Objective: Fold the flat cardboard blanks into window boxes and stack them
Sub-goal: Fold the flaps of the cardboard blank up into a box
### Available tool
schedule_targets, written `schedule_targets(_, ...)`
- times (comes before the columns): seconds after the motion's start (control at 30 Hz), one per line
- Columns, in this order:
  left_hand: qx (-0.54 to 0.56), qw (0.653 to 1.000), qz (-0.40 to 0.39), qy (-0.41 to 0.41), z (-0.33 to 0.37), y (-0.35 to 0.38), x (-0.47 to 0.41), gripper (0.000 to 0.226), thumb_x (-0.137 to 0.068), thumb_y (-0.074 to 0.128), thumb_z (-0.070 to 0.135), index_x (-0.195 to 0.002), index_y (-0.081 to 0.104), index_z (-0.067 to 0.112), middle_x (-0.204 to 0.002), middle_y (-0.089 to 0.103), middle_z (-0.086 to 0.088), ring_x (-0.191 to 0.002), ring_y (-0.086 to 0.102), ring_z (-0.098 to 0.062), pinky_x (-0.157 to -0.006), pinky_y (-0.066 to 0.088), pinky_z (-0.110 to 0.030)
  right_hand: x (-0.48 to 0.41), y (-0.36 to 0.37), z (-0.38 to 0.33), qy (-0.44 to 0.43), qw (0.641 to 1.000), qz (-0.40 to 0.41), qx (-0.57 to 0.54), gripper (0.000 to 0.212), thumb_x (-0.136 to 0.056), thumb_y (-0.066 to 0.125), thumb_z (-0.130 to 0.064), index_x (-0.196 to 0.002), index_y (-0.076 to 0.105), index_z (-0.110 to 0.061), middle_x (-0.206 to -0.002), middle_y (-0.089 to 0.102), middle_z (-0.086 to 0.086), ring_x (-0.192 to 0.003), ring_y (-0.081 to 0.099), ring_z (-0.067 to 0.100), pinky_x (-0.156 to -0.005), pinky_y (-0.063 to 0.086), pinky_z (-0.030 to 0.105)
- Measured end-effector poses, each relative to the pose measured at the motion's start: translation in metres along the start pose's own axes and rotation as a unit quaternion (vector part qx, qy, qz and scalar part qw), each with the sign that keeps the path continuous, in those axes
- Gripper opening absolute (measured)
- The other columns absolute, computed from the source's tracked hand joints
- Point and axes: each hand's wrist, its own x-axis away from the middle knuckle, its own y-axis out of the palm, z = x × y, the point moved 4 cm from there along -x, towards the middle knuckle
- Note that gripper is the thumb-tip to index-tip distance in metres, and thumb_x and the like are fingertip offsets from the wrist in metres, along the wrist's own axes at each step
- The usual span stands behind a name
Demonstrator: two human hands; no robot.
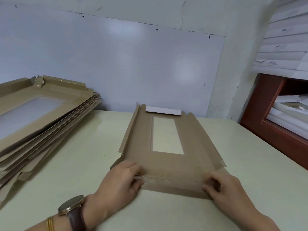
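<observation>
Flat brown cardboard blank w/ rectangular window (168,164) on cream worktop (83,164). Left hand (122,179) & right hand (221,184) each pinch its near flap. Stack of brown window blanks (41,117) lies well left.

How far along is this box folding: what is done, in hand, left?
Done: the pile at the left looks folded, its top piece showing raised edges. In hand: the left hand and right hand pinch the near flap of the blank on the table; its side flaps stand partly up. Left: closing this one and stacking it.
</observation>
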Motion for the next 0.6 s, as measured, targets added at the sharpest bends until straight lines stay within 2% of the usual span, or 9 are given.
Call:
schedule_targets(0.07,-0.020,0.998,0.062,-0.012,-0.003,-0.002,0.003,0.038,-0.074,0.074,0.040,-0.100,0.056,0.020,-0.101,0.049,0.009,-0.098,0.046,-0.015,-0.082,0.040,-0.024,-0.001,-0.002,0.005,0.022,0.998,0.038,0.040,0.037,-0.068,0.082,-0.037,-0.090,0.053,-0.032,-0.087,0.048,-0.018,-0.088,0.045,0.003,-0.068,0.037,0.021)
schedule_targets(0.13,-0.040,0.990,0.118,-0.064,-0.009,-0.007,0.005,0.076,-0.060,0.078,0.051,-0.120,0.048,0.015,-0.113,0.039,0.002,-0.105,0.038,-0.020,-0.089,0.040,-0.031,-0.005,-0.006,0.014,0.075,0.991,0.049,0.102,0.075,-0.060,0.077,-0.060,-0.120,0.044,-0.029,-0.104,0.040,-0.014,-0.104,0.036,0.010,-0.081,0.039,0.025)
schedule_targets(0.2,-0.037,0.983,0.085,-0.159,-0.019,-0.007,0.002,0.119,-0.052,0.076,0.068,-0.143,0.025,0.010,-0.126,0.027,-0.004,-0.117,0.029,-0.024,-0.101,0.035,-0.036,-0.010,-0.010,0.023,0.128,0.977,0.025,0.169,0.121,-0.052,0.068,-0.080,-0.145,0.024,-0.019,-0.121,0.039,-0.004,-0.115,0.032,0.017,-0.093,0.038,0.030)
schedule_targets(0.23,-0.025,0.978,0.049,-0.202,-0.024,-0.005,0.000,0.134,-0.048,0.073,0.076,-0.147,0.014,0.009,-0.129,0.022,-0.003,-0.121,0.025,-0.023,-0.105,0.032,-0.035,-0.014,-0.011,0.026,0.149,0.971,0.009,0.188,0.132,-0.047,0.063,-0.087,-0.147,0.019,-0.014,-0.127,0.039,0.000,-0.119,0.033,0.020,-0.096,0.037,0.031)
schedule_targets(0.27,-0.009,0.972,0.024,-0.233,-0.028,-0.004,-0.001,0.141,-0.044,0.072,0.081,-0.148,0.010,0.008,-0.129,0.021,-0.002,-0.124,0.023,-0.022,-0.107,0.030,-0.033,-0.017,-0.012,0.028,0.166,0.967,-0.004,0.195,0.135,-0.042,0.059,-0.092,-0.144,0.023,-0.012,-0.128,0.040,0.002,-0.120,0.034,0.022,-0.095,0.037,0.032)
schedule_targets(0.33,0.040,0.963,0.003,-0.267,-0.037,-0.001,-0.005,0.136,-0.038,0.072,0.083,-0.141,0.023,0.008,-0.117,0.024,0.004,-0.122,0.025,-0.019,-0.104,0.033,-0.028,-0.022,-0.013,0.033,0.191,0.965,-0.028,0.176,0.123,-0.031,0.055,-0.095,-0.124,0.038,-0.016,-0.118,0.045,0.001,-0.111,0.037,0.021,-0.087,0.040,0.032)
schedule_targets(0.43,0.079,0.958,-0.033,-0.275,-0.045,0.003,-0.009,0.126,-0.037,0.074,0.081,-0.138,0.034,0.017,-0.113,0.027,0.011,-0.122,0.027,-0.017,-0.103,0.035,-0.027,-0.029,-0.012,0.043,0.216,0.971,-0.042,0.089,0.099,-0.031,0.066,-0.087,-0.099,0.045,-0.018,-0.103,0.049,-0.003,-0.100,0.041,0.019,-0.076,0.041,0.033)
schedule_targets(0.53,0.088,0.963,-0.039,-0.252,-0.048,0.005,-0.012,0.124,-0.039,0.075,0.079,-0.142,0.034,0.023,-0.121,0.033,0.016,-0.122,0.029,-0.016,-0.101,0.034,-0.027,-0.034,-0.007,0.049,0.200,0.979,-0.042,-0.012,0.086,-0.042,0.085,-0.066,-0.108,0.050,-0.024,-0.105,0.056,-0.004,-0.103,0.052,0.019,-0.082,0.048,0.035)
schedule_targets(0.6,0.100,0.971,-0.025,-0.216,-0.047,0.005,-0.013,0.118,-0.041,0.076,0.077,-0.140,0.036,0.026,-0.124,0.035,0.021,-0.116,0.031,-0.011,-0.096,0.032,-0.023,-0.036,-0.006,0.049,0.177,0.983,-0.037,-0.039,0.077,-0.046,0.090,-0.053,-0.110,0.056,-0.024,-0.104,0.058,-0.005,-0.100,0.055,0.018,-0.083,0.049,0.036)
